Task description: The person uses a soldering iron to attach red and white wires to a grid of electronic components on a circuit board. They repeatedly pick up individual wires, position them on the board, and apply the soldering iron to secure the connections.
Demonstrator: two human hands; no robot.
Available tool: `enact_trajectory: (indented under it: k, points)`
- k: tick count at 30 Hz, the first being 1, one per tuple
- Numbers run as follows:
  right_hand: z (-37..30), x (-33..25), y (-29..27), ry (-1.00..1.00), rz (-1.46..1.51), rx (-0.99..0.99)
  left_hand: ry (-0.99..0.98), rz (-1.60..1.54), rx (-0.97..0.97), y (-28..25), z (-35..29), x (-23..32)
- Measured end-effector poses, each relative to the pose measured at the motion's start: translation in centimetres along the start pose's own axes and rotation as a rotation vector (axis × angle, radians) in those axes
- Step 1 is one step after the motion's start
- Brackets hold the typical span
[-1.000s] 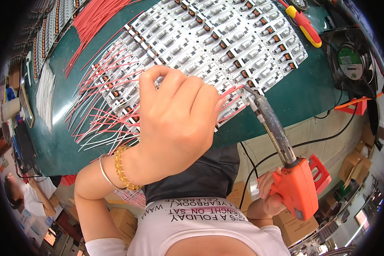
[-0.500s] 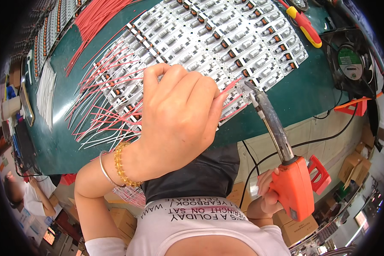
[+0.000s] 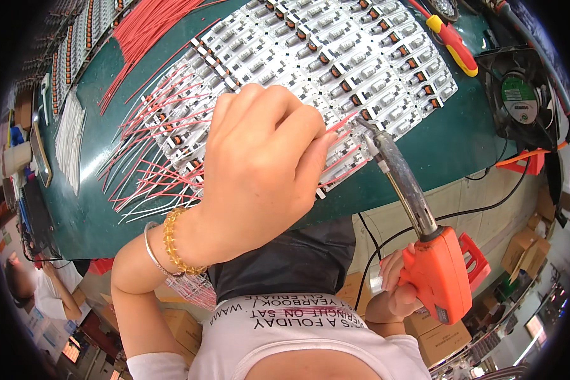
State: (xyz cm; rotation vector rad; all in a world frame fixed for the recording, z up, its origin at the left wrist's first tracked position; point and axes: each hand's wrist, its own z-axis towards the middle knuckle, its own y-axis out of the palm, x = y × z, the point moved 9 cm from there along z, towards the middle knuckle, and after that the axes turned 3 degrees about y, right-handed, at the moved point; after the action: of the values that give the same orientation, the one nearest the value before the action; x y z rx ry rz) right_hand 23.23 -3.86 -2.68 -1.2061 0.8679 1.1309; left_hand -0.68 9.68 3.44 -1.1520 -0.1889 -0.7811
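Note:
My left hand is closed in a pinch over a panel of small white circuit boards, holding a red wire between thumb and fingers. The wire's end reaches a board at the panel's near right part. My right hand grips the orange handle of a soldering gun, with its metal barrel pointing up and left. The bent tip is beside the wire's end; I cannot tell whether they touch. More red and white wires fan out from the panel's left side, partly behind my left hand.
Loose red wires and a white wire bundle lie on the green tabletop. Right of the panel are a red-yellow screwdriver and a black fan. A black cable hangs below. Another person sits at far left.
The soldering tip has moved slightly left, toward the wire's end, while its handle has tilted a little right. My left hand has shifted slightly left, still pinching the red wire.

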Motion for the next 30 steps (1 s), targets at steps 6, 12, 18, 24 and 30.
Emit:
enact_trajectory:
  k: [6,12,18,24,30]
  points:
    - [1.3,0.0,1.1,0.151,0.128,-0.019,0.014,0.008,-0.02,0.4,-0.1,0.1]
    - [1.2,0.6,1.1,0.208,0.208,-0.021,0.033,0.028,0.005,0.4,-0.3,0.4]
    - [0.7,0.3,0.7,0.139,-0.051,-0.069,0.034,0.036,-0.002,0.6,-0.2,0.3]
    - [0.7,0.0,0.8,0.139,-0.089,-0.138,0.036,0.047,0.003,0.5,-0.3,0.2]
    - [0.0,0.4,0.2,0.029,-0.032,0.017,0.035,0.045,0.007,0.5,-0.1,0.4]
